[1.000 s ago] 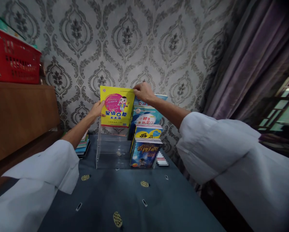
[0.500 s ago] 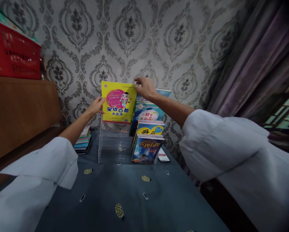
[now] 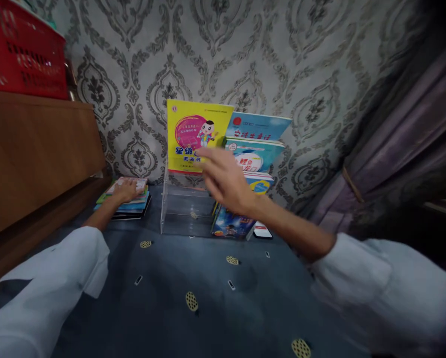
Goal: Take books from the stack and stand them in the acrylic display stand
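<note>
My left hand lies with its fingers stretched out on top of a stack of books at the left of the table. In mid-air before the clear tiered book rack, my right hand is a little blurred, its fingers loosely extended and nothing in them. A yellow workbook stands upright in the rack's back left. On the rack's right side several books stand in tiers: light blue books behind, a teal one, then a dark blue book in front. My right hand hides parts of these.
A phone lies on the table beside the rack's right end. The dark tablecloth has pineapple prints. To the left stands a wooden cabinet with a red basket on it. A curtain hangs at the right.
My left hand has let go of the yellow workbook and moved down left onto the book stack. My right hand has left the workbook's top and come lower. The view has shifted slightly.
</note>
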Demonstrator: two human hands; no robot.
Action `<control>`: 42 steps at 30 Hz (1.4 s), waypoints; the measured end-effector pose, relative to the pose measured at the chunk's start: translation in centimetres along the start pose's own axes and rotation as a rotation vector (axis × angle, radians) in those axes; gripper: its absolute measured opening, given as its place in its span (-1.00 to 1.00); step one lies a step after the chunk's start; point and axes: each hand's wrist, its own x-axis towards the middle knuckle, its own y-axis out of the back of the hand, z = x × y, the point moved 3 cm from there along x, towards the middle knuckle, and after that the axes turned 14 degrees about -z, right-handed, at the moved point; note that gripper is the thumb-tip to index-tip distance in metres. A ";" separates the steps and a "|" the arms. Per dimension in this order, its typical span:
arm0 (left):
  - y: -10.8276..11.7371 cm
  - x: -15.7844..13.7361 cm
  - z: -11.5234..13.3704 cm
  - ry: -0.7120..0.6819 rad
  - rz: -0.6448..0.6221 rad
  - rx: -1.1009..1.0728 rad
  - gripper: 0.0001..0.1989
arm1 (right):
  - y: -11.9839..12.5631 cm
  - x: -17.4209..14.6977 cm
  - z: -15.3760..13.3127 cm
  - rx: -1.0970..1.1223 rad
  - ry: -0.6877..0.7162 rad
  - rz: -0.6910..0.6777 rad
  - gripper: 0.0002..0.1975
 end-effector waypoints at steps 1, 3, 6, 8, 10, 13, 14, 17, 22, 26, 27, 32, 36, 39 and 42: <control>-1.0 -0.2 -0.5 0.036 -0.027 0.018 -0.38 | -1.6 -1.1 -1.8 0.035 0.054 -0.056 -0.66; -2.6 -0.7 -1.2 0.102 -0.092 0.033 -0.32 | -4.9 -3.5 -4.8 0.114 0.098 -0.153 -0.69; -3.7 -1.5 -1.8 0.123 -0.137 0.056 -0.33 | -9.6 -6.8 -8.0 0.263 0.023 -0.208 -0.72; -4.0 -2.4 -2.2 0.114 -0.110 0.072 -0.36 | -12.1 -8.7 -9.6 0.391 -0.070 -0.219 -0.73; -4.2 -3.4 -2.5 0.093 -0.084 0.099 -0.40 | -14.1 -10.3 -11.0 0.495 -0.182 -0.246 -0.72; -4.3 -4.9 -2.7 0.040 -0.053 0.182 -0.49 | -16.1 -12.2 -12.8 0.624 -0.266 -0.216 -0.72; -4.3 -5.2 -2.7 0.029 -0.046 0.216 -0.53 | -16.7 -12.7 -13.3 0.662 -0.289 -0.208 -0.72; -4.0 -5.5 -2.6 0.019 -0.027 0.292 -0.56 | -18.2 -14.1 -14.2 0.759 -0.352 -0.200 -0.71; -3.5 -5.3 -2.1 -0.018 0.001 0.341 -0.59 | -19.0 -14.8 -14.2 0.880 -0.454 -0.179 -0.71; -3.3 -6.1 -1.7 -0.033 0.017 0.350 -0.59 | -18.6 -14.6 -13.9 0.913 -0.503 -0.154 -0.70; -3.3 -6.4 -1.5 -0.042 0.022 0.350 -0.59 | -18.6 -14.6 -13.9 0.912 -0.499 -0.150 -0.70; -3.2 -8.9 -0.5 -0.064 0.032 0.420 -0.62 | -18.9 -14.6 -13.9 0.906 -0.479 -0.144 -0.70; -3.5 -10.6 -0.1 -0.122 0.057 0.426 -0.66 | -19.0 -14.5 -13.9 0.904 -0.486 -0.150 -0.69; -3.8 -10.9 -0.4 -0.142 0.100 0.372 -0.63 | -18.9 -14.5 -13.9 0.899 -0.488 -0.161 -0.69; -4.5 -10.3 -1.2 -0.061 0.100 0.360 -0.41 | -18.9 -14.5 -13.9 0.895 -0.484 -0.180 -0.69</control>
